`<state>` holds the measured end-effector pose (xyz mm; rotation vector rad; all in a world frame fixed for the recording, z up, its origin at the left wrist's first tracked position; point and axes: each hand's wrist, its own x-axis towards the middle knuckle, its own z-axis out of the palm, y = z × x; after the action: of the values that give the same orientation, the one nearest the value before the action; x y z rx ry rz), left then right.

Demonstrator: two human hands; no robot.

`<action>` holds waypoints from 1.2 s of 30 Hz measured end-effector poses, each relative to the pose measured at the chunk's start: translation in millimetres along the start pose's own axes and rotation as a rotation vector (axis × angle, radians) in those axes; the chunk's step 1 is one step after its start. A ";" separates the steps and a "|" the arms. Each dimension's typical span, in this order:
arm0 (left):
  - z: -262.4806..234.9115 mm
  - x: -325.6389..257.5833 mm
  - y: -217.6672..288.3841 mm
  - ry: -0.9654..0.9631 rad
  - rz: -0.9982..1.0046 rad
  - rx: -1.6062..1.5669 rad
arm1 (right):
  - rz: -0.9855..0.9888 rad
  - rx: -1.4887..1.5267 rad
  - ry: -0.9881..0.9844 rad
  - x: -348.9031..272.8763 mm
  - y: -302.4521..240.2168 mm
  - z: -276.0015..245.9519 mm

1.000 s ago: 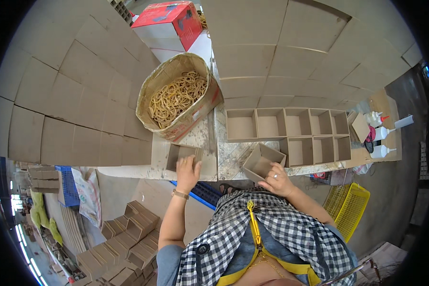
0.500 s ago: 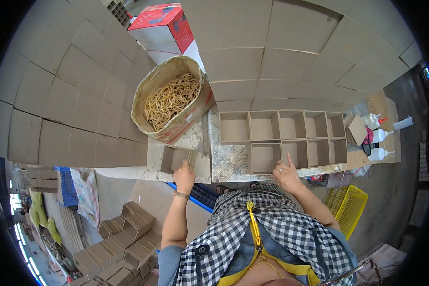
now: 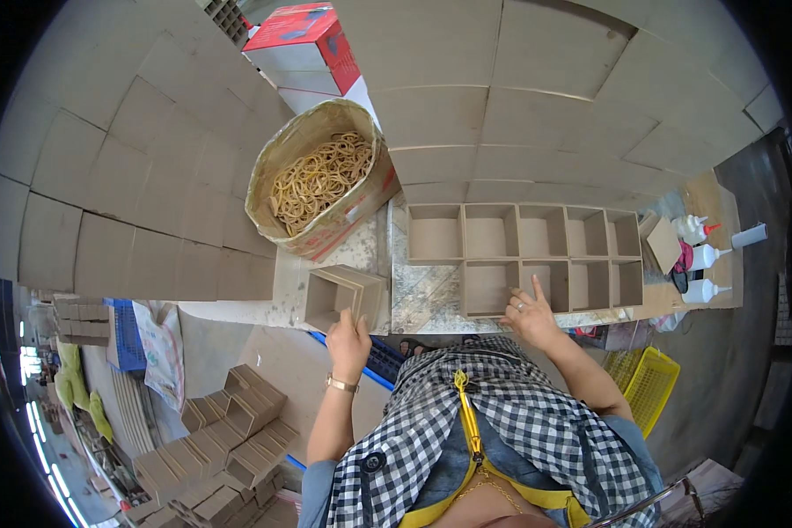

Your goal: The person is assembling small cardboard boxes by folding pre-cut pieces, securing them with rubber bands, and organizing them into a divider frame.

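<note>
A small open cardboard box (image 3: 343,297) was gripped at its near edge by the left hand (image 3: 349,339), fingers curled onto the rim, the box resting on the worn tabletop (image 3: 422,295) just in front of the torso. The right hand (image 3: 530,319) was laid against the near wall of a row of joined cardboard compartments (image 3: 524,257), fingers spread, nothing pinched. Behind the small box, a paper-lined carton of rubber bands (image 3: 319,180) was seen, with a red and white box (image 3: 304,48) beyond it. Glue bottles (image 3: 700,255) were stood at the right end, and a yellow crate (image 3: 647,387) below.
</note>
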<state>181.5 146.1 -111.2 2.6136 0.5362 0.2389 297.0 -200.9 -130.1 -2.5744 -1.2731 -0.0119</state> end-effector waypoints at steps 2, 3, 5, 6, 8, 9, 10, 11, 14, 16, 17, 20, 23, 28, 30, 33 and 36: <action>-20.7 -6.3 20.6 0.090 0.066 -0.125 | 0.016 0.020 0.005 3.8 -1.3 -4.5; -27.9 -9.0 27.4 0.139 0.099 -0.185 | 0.040 0.030 0.014 5.2 -4.2 -7.8; -38.6 -15.7 35.3 0.176 0.134 -0.267 | 0.076 0.013 0.008 5.7 -10.6 -7.7; -48.5 -16.8 43.5 0.170 0.136 -0.295 | 0.091 -0.018 -0.002 4.4 -13.7 -5.7; -63.8 -23.1 51.0 0.148 0.125 -0.330 | 0.109 -0.060 -0.019 3.7 -17.0 -3.0; -70.0 -27.8 53.3 0.158 0.111 -0.350 | 0.114 -0.070 -0.023 3.9 -18.6 -1.9; -75.5 -32.2 55.7 0.168 0.098 -0.370 | 0.119 -0.079 -0.027 5.2 -19.5 -1.3; -80.7 -36.3 57.5 0.176 0.085 -0.392 | 0.122 -0.080 -0.056 7.1 -19.7 -2.1; -89.5 -47.3 59.9 0.157 0.099 -0.368 | 0.117 -0.010 -0.066 15.4 -23.6 -19.6; -94.8 -44.5 67.4 0.121 0.137 -0.459 | 0.072 0.165 0.020 40.7 -38.7 -49.9; -94.9 -40.8 69.9 0.099 0.159 -0.509 | -0.027 0.313 0.085 56.0 -43.2 -55.9; -107.6 -24.5 83.8 -0.091 0.177 -0.610 | -0.234 0.732 0.262 128.2 -65.9 -91.6; -103.0 -10.2 94.9 -0.110 0.296 -0.724 | -0.364 1.177 -0.099 196.1 -77.1 -108.8; -98.4 -10.5 84.2 -0.153 0.252 -0.558 | -0.096 1.208 -0.617 188.8 -80.7 -30.4; -92.8 -15.0 75.9 -0.146 0.213 -0.512 | -0.013 1.255 -0.605 181.9 -89.3 -21.2; -94.2 -11.7 66.7 -0.166 0.197 -0.351 | 0.010 1.286 -0.695 188.7 -89.1 -19.0; -78.8 1.8 44.0 -0.065 0.195 -0.331 | 0.048 1.150 -0.561 187.0 -85.1 8.7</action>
<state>177.7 142.5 -21.0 2.3396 0.1978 0.2780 344.4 -3.9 -95.0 -1.5964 -0.9067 1.1469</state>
